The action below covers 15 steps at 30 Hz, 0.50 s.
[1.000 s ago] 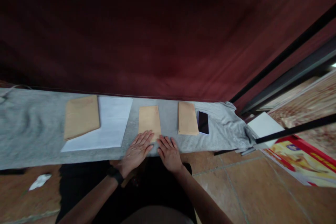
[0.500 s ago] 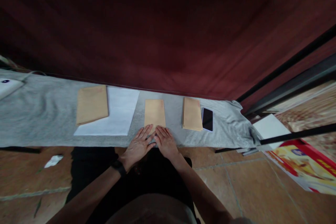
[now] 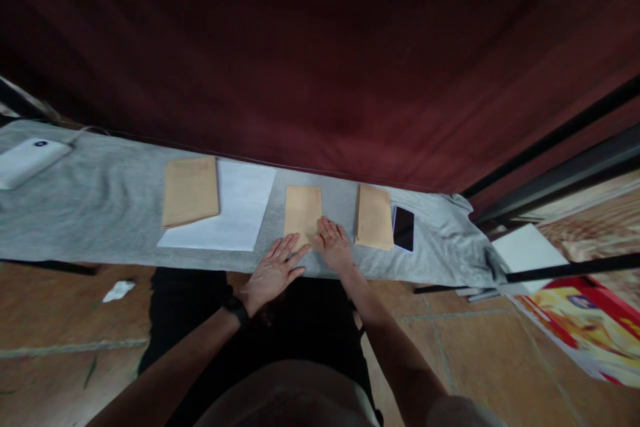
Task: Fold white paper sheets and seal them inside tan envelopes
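Observation:
A brown paper envelope (image 3: 303,210) lies flat on the grey cloth in front of me. My left hand (image 3: 274,270), with a black band on its wrist, rests its fingertips on the envelope's lower left corner; its fingers are stretched out. On the envelope's lower right edge lies my right hand (image 3: 334,245), fingers extended and fairly close together. To the right is a stack of brown envelopes (image 3: 374,217). On the left, a larger pile of brown envelopes (image 3: 191,191) partly covers white paper (image 3: 240,213).
The narrow table has a grey cloth cover (image 3: 120,213). A phone (image 3: 403,229) lies beside the right stack, and a white device (image 3: 33,159) sits at the far left. A dark red curtain (image 3: 300,80) hangs behind. A printed box (image 3: 590,327) stands on the floor at right.
My right hand has moved up and right along the envelope's edge, away from my left hand. My left hand stays at the lower left corner. The view has shifted slightly left.

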Each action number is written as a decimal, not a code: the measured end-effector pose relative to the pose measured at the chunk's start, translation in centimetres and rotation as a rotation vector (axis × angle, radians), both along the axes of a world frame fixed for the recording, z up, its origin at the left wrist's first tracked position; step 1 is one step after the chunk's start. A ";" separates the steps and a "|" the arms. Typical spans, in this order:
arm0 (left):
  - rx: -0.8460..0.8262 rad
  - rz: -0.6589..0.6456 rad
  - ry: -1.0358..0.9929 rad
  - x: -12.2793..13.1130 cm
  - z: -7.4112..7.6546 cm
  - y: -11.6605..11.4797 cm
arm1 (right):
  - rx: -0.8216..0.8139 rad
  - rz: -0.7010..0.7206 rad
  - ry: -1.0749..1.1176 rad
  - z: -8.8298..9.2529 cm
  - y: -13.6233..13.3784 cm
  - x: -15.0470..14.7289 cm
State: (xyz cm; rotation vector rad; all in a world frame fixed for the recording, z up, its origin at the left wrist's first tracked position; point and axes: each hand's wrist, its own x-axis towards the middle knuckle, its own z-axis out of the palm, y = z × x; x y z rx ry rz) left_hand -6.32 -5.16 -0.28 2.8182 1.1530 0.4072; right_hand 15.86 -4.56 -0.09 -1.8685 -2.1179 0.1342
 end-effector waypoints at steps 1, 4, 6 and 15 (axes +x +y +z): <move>0.002 0.002 0.003 0.0 0.0 0.0 | 0.003 0.014 0.001 0.1 0.3 0.0; 0.003 0.005 0.013 0.1 0.2 -0.1 | -0.009 0.115 -0.003 0.4 1.2 -0.2; -0.001 0.003 0.009 0.1 0.2 -0.2 | -0.024 0.163 -0.013 0.3 1.8 -0.4; -0.002 0.006 -0.003 -0.2 0.3 -0.4 | 0.006 0.068 -0.039 -0.4 5.9 -0.1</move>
